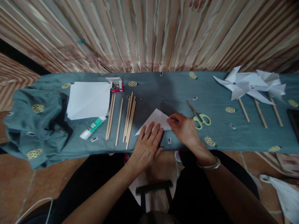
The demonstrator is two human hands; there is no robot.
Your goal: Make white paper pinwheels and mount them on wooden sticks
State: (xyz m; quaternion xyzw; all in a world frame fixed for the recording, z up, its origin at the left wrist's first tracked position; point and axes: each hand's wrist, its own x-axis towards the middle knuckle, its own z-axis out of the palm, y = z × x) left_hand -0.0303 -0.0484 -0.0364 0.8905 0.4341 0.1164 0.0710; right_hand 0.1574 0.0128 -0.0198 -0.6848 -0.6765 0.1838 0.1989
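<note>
A sheet of white paper (158, 115), folded into a triangle, lies on the cloth near the table's front edge with its point away from me. My left hand (147, 145) rests flat on its lower part, fingers stretched out. At the right corner, my right hand (186, 130) pinches the paper between thumb and fingers. Green-handled scissors (198, 117) lie just right of that hand, blades partly apart. Several thin wooden sticks (119, 121) are left of the paper, and a tiny shiny piece (141, 99) sits behind it.
To the left are a stack of white paper (90, 99), a white-and-green glue tube (93, 127) and a red box (117, 85) of small metal pieces. White paper pinwheels (243, 84) on sticks lie far right. Bunched cloth (42, 115) covers the left end; a curtain (149, 37) hangs behind.
</note>
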